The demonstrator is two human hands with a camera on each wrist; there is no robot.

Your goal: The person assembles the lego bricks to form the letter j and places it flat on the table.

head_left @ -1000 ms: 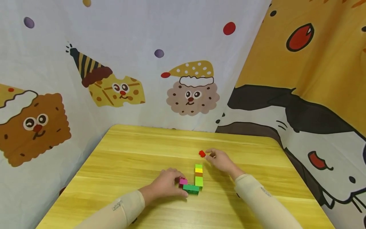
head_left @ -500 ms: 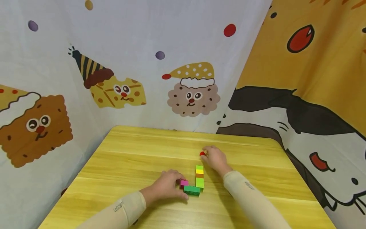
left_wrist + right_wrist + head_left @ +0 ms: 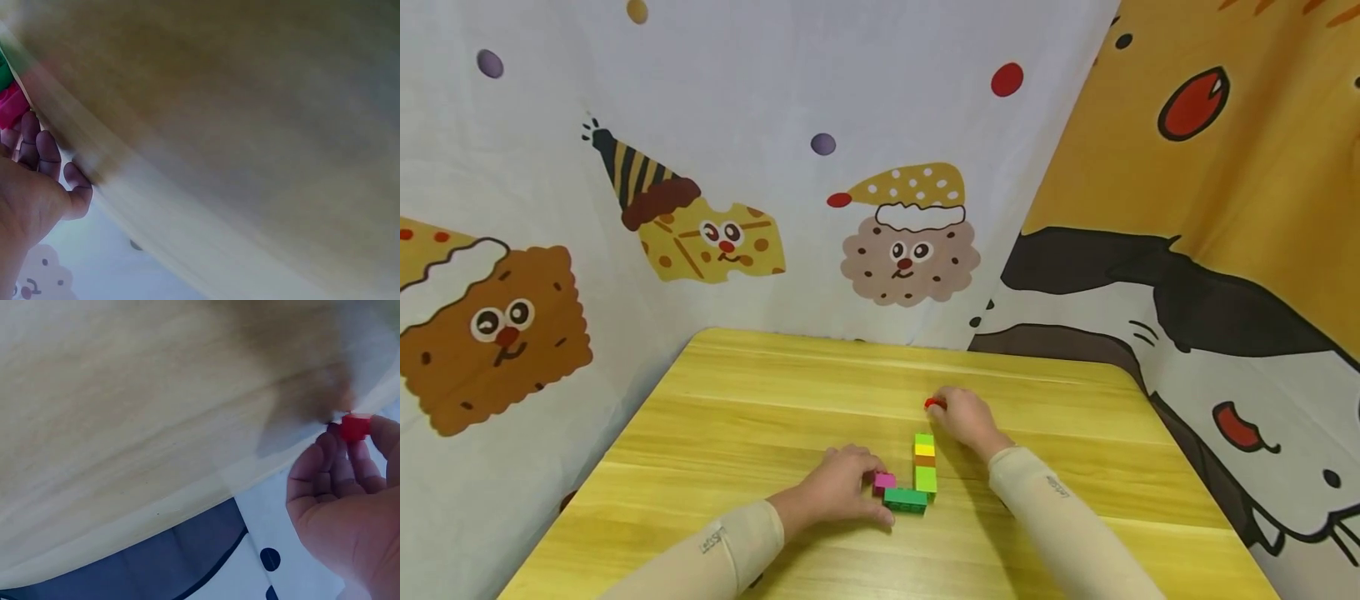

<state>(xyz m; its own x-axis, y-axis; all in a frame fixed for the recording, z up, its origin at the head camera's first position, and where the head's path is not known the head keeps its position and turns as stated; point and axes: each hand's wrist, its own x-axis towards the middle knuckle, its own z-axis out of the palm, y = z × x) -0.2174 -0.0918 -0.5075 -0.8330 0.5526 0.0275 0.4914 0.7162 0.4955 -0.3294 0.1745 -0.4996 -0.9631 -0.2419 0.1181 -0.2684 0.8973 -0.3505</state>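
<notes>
A pink brick (image 3: 884,482) and a dark green brick (image 3: 906,500) meet at a corner on the table. At the green one's right end begins a row (image 3: 925,463) of light green, yellow and brown blocks. My left hand (image 3: 842,485) rests beside the pink brick, fingertips right at it, thumb apart near the green one's left end. In the left wrist view, its loosely bent fingers lie by the pink brick (image 3: 12,105). Farther back, my right hand (image 3: 967,419) pinches a small red brick (image 3: 933,403) between thumb and fingers; the right wrist view shows this red brick (image 3: 355,427) at the fingertips.
The wood-grain table (image 3: 737,400) has its far edge against a white cloth (image 3: 737,100) printed with cartoon food. On the right hangs a yellow cloth (image 3: 1097,175) with a large cartoon face.
My right hand has moved slightly left to the red brick and taken it between thumb and fingers. The left hand and the other bricks have stayed put.
</notes>
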